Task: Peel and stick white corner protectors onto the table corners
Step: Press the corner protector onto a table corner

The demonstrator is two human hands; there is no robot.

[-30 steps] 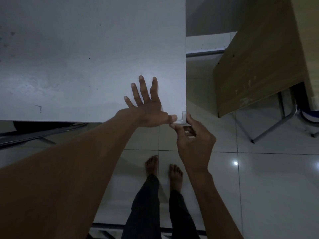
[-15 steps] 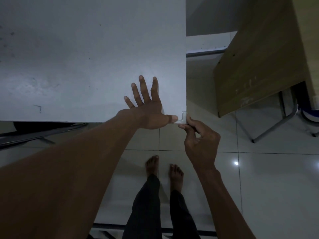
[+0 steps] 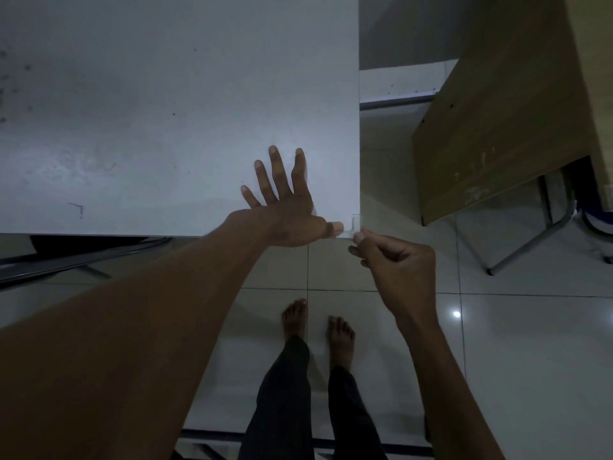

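A: Where is your left hand (image 3: 285, 207) just now?

B: It lies flat on the white table (image 3: 166, 111), a little right of the frame's centre. Your fingers are straight and spread, pointing toward the top of the frame, and your thumb reaches right along the near edge, its tip just beside the corner protector (image 3: 354, 224).

A: And the protector itself?

B: It sits on the table's near right corner, right of centre in the frame. It looks pale and nearly see-through (the light is dim, so its outline is faint). One flap runs up the right edge, the other along the near edge.

A: What about your right hand (image 3: 398, 263)?

B: It is below and to the right of that corner, fingers curled inward. Your thumb and forefinger tips meet at the protector's outer corner and appear to pinch it; I cannot tell how firmly.

A: Anything else around you?

B: A wooden desk (image 3: 504, 121) fills the upper right of the frame, its metal leg (image 3: 527, 247) standing on the pale tiled floor (image 3: 530, 360). Your bare feet (image 3: 318, 327) and dark trousers (image 3: 298, 410) show at lower centre. A small glint of light lies on a tile to the right of your right wrist.
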